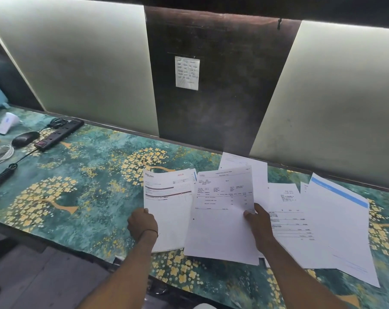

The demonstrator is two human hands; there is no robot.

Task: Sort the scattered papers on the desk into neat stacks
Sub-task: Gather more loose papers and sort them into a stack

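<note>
The right hand (257, 221) is pinching the right edge of a printed sheet (222, 210), thumb on top, fingers hidden beneath. The left hand (142, 224) is gripping the left edge of a red-headed sheet (166, 197), fingertips out of sight behind it. Right of the right hand, more papers (336, 221) are lying overlapped on the desk (88, 197); their print is too small to read. Far left of the left hand, a power strip (58, 134) is sitting.
</note>
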